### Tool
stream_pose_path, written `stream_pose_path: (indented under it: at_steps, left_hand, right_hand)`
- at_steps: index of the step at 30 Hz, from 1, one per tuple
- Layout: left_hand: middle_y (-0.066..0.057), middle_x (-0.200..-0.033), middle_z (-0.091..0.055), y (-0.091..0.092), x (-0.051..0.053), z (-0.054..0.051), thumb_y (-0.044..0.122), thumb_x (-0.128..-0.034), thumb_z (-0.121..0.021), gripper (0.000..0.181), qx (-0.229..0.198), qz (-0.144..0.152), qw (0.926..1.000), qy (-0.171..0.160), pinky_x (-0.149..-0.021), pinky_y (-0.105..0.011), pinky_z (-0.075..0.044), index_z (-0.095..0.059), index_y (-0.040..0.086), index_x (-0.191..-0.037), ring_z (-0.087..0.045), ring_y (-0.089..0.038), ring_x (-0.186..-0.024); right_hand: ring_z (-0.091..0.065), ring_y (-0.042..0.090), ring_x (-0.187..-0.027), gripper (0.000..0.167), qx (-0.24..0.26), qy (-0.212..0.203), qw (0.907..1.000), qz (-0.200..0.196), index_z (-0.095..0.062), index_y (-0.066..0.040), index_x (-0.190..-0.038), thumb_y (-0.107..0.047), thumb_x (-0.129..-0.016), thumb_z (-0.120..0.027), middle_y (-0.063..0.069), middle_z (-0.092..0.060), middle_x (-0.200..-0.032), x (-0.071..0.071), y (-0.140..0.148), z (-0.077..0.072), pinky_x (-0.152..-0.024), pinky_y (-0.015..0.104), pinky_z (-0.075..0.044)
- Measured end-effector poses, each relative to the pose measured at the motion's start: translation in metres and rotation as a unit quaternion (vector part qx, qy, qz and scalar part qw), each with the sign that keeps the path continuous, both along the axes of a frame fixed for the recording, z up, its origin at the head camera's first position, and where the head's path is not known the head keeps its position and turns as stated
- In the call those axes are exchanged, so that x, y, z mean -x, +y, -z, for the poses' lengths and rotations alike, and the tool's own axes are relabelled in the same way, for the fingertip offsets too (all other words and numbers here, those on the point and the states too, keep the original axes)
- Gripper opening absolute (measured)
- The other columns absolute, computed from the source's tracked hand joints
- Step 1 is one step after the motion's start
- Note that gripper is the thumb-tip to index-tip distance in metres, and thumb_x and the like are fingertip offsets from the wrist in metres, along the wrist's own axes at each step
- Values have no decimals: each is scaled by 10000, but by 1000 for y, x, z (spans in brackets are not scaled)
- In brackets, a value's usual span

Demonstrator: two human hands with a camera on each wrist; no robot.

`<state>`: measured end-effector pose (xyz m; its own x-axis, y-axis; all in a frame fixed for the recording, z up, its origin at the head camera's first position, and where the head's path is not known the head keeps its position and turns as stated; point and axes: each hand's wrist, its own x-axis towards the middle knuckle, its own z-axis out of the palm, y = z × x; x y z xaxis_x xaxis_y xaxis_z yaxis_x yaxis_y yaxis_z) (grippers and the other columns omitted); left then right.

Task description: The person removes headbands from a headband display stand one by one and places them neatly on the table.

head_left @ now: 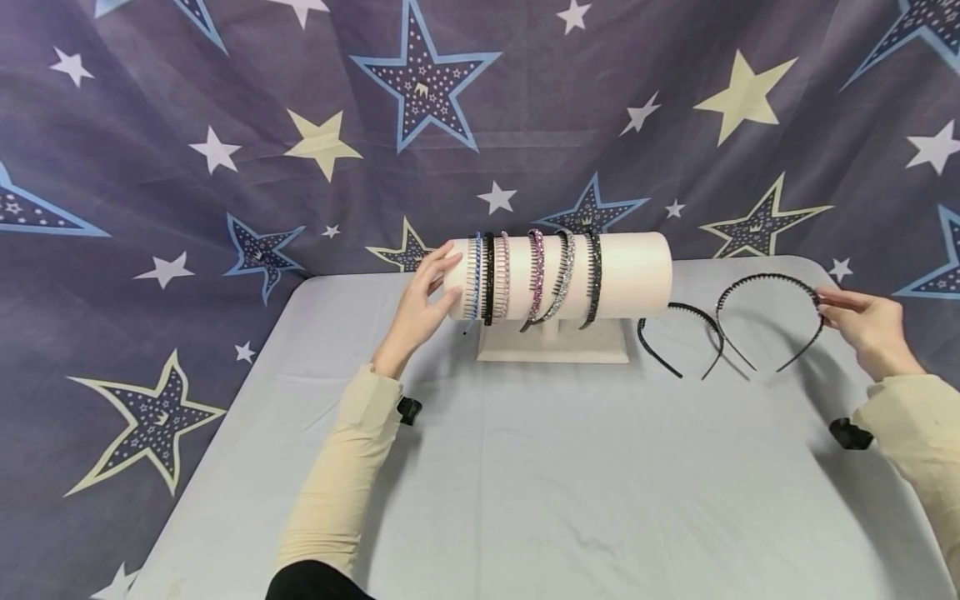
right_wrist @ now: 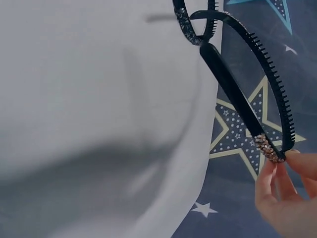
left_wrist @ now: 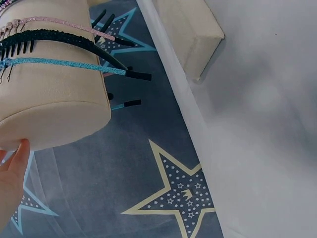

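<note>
A cream headband stand (head_left: pixel 633 275) carries several headbands around its padded roll: blue (head_left: pixel 472 279), black (head_left: pixel 489 279), pink (head_left: pixel 504 279), purple-pink, silver and dark ones. My left hand (head_left: pixel 420 310) rests on the roll's left end, fingers reaching over the end and thumb toward the front. In the left wrist view its fingertips touch the flat end. At the far right, my right hand (head_left: pixel 870 327) pinches one side of a black toothed headband (head_left: pixel 768 277), which has sparkly stones near the fingers in the right wrist view. Another black headband (head_left: pixel 660 357) is beside it, close to the stand.
The stand's flat base (head_left: pixel 551 354) sits toward the back of a table with a pale cloth (head_left: pixel 570 483). Behind hangs a dark star-patterned curtain (head_left: pixel 247 75). A small black device (head_left: pixel 851 433) is at the right wrist, another (head_left: pixel 408 410) at the left.
</note>
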<state>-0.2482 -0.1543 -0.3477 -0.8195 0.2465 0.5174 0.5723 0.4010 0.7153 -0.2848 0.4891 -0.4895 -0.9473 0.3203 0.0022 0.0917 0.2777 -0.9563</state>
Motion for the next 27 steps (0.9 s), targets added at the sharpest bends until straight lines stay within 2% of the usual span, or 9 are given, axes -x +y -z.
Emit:
stream_pose_path:
  at_steps: [5, 11, 20, 27]
  left_hand:
    - [-65, -1394, -328, 0, 0, 0, 4, -834, -548, 403, -67, 33, 10000, 15, -1011, -309, -340, -486, 12, -1232, -341, -217, -1250]
    - [-68, -1396, -323, 0, -1, -1, 10, -838, -551, 401, -56, 56, 10000, 4, -1014, -326, -338, -483, 7, -1233, -338, -227, -1251]
    - [-46, -1396, -325, 1, -1, -1, 7, -839, -547, 404, -32, 21, 10000, -44, -1012, -298, -339, -485, 22, -1238, -344, -202, -1248]
    - [-55, -1394, -327, 1, 0, 0, 5, -839, -548, 396, -67, 68, 10000, -15, -1013, -317, -339, -489, 17, -1231, -345, -219, -1246]
  right_hand:
    - [-565, -103, -699, 295, 154, 38, 9999, 37, -642, -273, -1078, -133, -820, -613, -291, -598, -741, -2, 2, 3, -553, 78, -478]
    - [-560, -102, -708, 255, 653, 86, 9978, -34, -675, -271, -986, -92, -821, -600, -257, -613, -736, -7, 3, 4, -559, 85, -483]
    - [-564, -62, -677, 288, 1787, 40, 9838, -92, -705, -262, -810, -2, -811, -583, -181, -633, -722, -16, -2, 3, -554, 93, -484]
    - [-558, -38, -643, 373, 2041, -58, 9787, -203, -710, -264, -771, 46, -831, -511, -168, -639, -716, -22, -4, 2, -525, 109, -479]
